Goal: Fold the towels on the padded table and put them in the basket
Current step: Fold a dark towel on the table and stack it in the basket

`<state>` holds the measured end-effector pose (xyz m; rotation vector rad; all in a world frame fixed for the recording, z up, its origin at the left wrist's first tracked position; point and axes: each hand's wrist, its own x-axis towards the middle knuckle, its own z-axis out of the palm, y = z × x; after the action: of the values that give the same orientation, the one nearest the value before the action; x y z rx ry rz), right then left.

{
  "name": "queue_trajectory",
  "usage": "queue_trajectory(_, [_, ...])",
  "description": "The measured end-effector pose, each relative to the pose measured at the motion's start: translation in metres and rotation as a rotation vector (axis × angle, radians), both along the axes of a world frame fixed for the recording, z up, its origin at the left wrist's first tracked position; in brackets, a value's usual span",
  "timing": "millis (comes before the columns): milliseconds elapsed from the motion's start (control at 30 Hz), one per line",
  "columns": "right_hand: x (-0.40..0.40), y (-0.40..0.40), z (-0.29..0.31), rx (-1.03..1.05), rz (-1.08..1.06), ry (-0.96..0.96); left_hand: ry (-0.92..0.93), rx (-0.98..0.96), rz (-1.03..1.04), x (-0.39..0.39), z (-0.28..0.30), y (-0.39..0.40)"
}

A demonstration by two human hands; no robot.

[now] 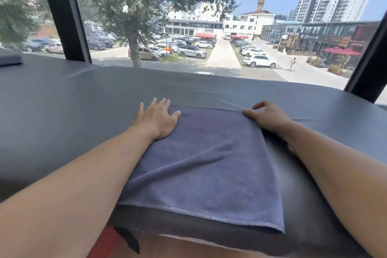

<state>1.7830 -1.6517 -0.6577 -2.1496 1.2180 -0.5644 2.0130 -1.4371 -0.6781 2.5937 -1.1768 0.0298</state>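
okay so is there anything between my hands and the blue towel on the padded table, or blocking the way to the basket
Nothing stands between them: the left hand lies flat on the blue towel at its far left corner, and the right hand pinches its far right corner. The basket is not in view, so that path cannot be judged.

We see two arms and two hands, and that's all of the person we get. The L hand (158, 120) is bare. Its nails (155, 98) are short, round and light, w/ a plain look. The R hand (269, 117) is bare too; its nails are too hidden for us to tell much. The L forearm (83, 184) is bare from the wrist to the pic's edge, and it looks big and wide close to us. The R forearm (335, 174) is bare the same way. Low down btw the arms we spot a red bit (102, 241) and a pale pink strip (188, 245). Maybe clothes, but we can't tell.
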Motion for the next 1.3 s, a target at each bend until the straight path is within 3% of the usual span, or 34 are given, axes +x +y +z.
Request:
queue_trajectory(133, [-0.023, 0.025, 0.019, 0.179, 0.047, -0.062, -0.279, -0.137, -0.121, -0.013, 0.021, 0.011])
queue_trajectory(333, [-0.087, 0.103, 0.029, 0.152, 0.206, 0.137, 0.091, -0.095, -0.363, -0.071, 0.017, 0.056])
queue_trajectory(500, [-0.115, 0.166, 0.029, 0.141, 0.319, 0.232, 0.126, 0.064, -0.375, -0.081, 0.018, 0.072])
queue_trajectory(800, [-0.144, 0.167, 0.016, 0.187, 0.381, 0.216, 0.066, 0.199, -0.357, -0.083, 0.015, 0.073])
queue_trajectory(867, [-0.143, 0.171, 0.017, 0.078, 0.356, 0.315, 0.049, 0.185, -0.358, -0.086, 0.016, 0.077])
queue_trajectory(933, [-0.138, 0.176, 0.022, -0.16, 0.291, 0.444, 0.033, 0.139, -0.369, -0.092, 0.019, 0.083])
queue_trajectory(1000, [-0.129, 0.183, 0.028, -0.408, 0.249, 0.425, 0.022, 0.093, -0.415, -0.103, 0.019, 0.092])
queue_trajectory(1100, [-0.111, 0.199, 0.023, -0.579, 0.505, 0.345, -0.06, 0.095, -0.525, -0.12, 0.011, 0.111])
queue_trajectory(1167, [-0.105, 0.21, 0.006, -0.552, 0.713, 0.479, -0.165, 0.13, -0.567, -0.122, 0.0, 0.129])
queue_trajectory(1233, [-0.107, 0.21, -0.019, -0.663, 0.765, 0.597, -0.276, 0.124, -0.58, -0.115, -0.01, 0.149])
queue_trajectory(1300, [-0.114, 0.205, -0.034, -0.773, 0.743, 0.521, -0.348, 0.088, -0.579, -0.106, -0.018, 0.167])
